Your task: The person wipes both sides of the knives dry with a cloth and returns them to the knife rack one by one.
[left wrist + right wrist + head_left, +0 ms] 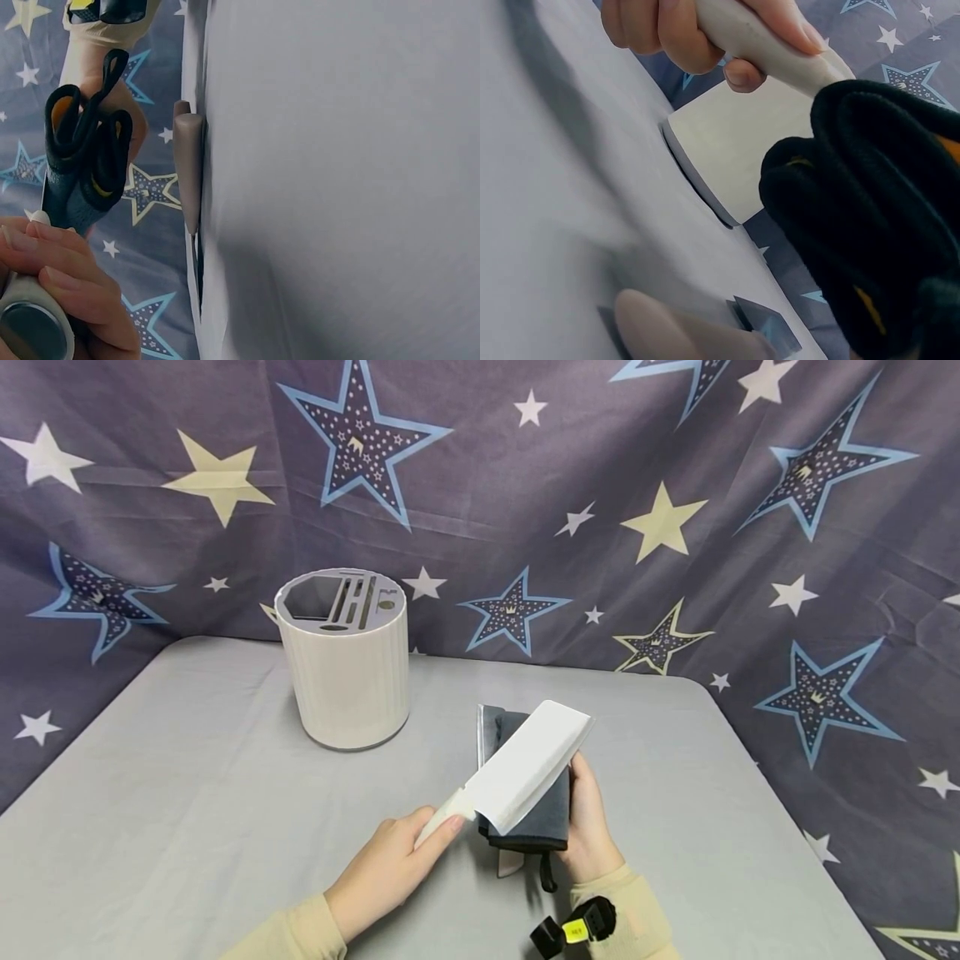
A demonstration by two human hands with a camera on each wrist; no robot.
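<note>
My left hand (386, 868) grips the white handle (448, 817) of a cleaver, its broad blade (528, 764) slanting up to the right. Behind and under the blade is a folded dark grey cloth (553, 810), held from its right side by my right hand (588, 827). In the left wrist view, the cloth (90, 165) shows thick folds and a hanging loop. Beneath, knives with beige-brown handles (189, 172) lie on the table; in the head view the cloth and cleaver mostly cover them. The right-hand fingers are largely hidden behind the cloth.
A white ribbed knife holder (348, 693) with a slotted grey top stands at the back left of the grey-covered table (187, 802). A star-patterned curtain (465, 527) hangs behind the table and along its sides.
</note>
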